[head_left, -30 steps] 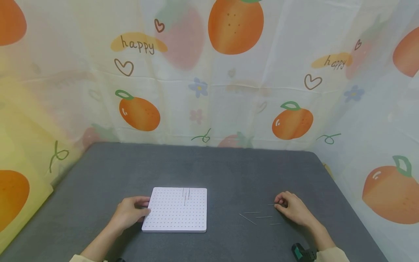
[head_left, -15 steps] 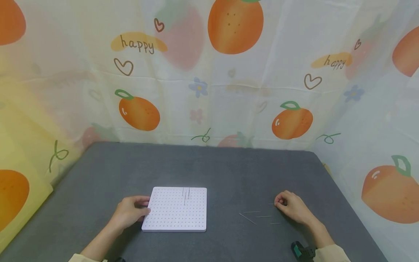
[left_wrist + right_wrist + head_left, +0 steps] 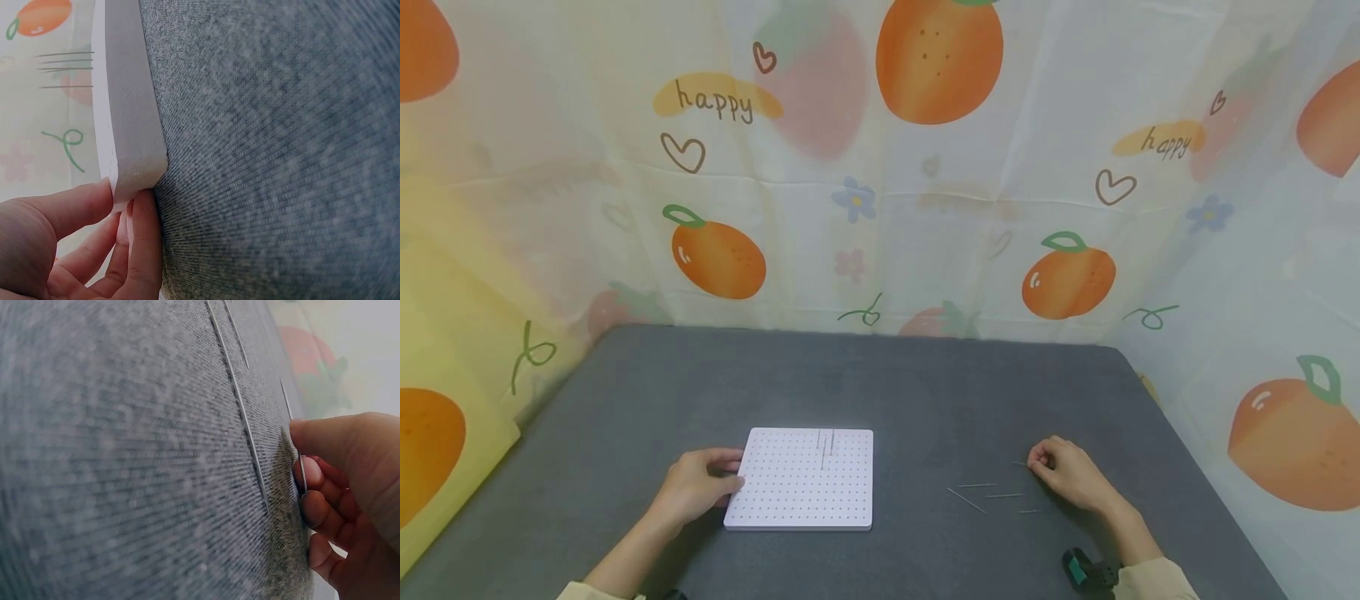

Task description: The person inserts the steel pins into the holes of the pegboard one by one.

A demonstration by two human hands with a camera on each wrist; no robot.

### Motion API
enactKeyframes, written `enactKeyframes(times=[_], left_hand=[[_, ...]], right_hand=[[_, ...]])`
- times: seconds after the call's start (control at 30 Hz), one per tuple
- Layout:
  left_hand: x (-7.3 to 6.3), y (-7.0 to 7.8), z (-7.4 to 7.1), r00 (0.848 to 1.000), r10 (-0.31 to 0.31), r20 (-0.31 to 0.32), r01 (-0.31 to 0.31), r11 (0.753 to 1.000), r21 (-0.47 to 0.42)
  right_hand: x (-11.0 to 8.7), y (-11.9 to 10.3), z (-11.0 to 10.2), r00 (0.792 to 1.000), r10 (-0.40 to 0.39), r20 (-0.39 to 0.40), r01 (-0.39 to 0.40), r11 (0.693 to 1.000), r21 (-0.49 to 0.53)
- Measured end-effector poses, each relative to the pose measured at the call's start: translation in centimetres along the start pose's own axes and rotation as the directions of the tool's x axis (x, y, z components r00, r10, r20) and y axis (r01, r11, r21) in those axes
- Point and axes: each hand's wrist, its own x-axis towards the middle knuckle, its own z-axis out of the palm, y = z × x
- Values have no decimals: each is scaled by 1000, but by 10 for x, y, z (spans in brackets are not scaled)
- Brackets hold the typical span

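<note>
A white pegboard (image 3: 797, 496) with rows of small holes lies left of centre on the table. My left hand (image 3: 688, 487) grips its left edge, thumb on the upper face and fingers against the side, as the left wrist view shows at the board's corner (image 3: 134, 150). Several thin metal pins (image 3: 65, 69) stand upright in the far part of the board. Off to the right, my right hand (image 3: 1067, 473) pinches one thin metal pin (image 3: 286, 399) between thumb and fingers, close over the cloth. The pin's middle is hidden behind the thumb.
Several loose metal pins (image 3: 976, 485) lie on the dark grey table (image 3: 925, 392) between the board and my right hand. A long pin (image 3: 240, 406) is nearest in the right wrist view. Fruit-printed curtains (image 3: 925, 250) hang behind and beside the table.
The pin in my right hand has tilted slightly, its free end rising a little from the cloth. My left hand and the pegboard stay in place.
</note>
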Motion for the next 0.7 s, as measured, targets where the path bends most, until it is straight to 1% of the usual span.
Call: enactKeyframes(times=[0.2, 0.43, 0.63, 0.7], left_hand=[[0, 0, 0, 1000, 2, 4, -2, 1000, 12], [-1, 0, 0, 1000, 1, 1, -1, 1000, 2], [0, 1, 0, 1000, -4, 2, 3, 1000, 17], [1, 1, 0, 1000, -4, 2, 4, 1000, 23]], right_hand=[[-1, -2, 0, 999, 39, 0, -39, 999, 19], [-1, -5, 0, 997, 74, 3, -74, 994, 80], [2, -18, -1, 999, 49, -22, -46, 992, 121], [3, -22, 0, 998, 53, -33, -48, 989, 137]])
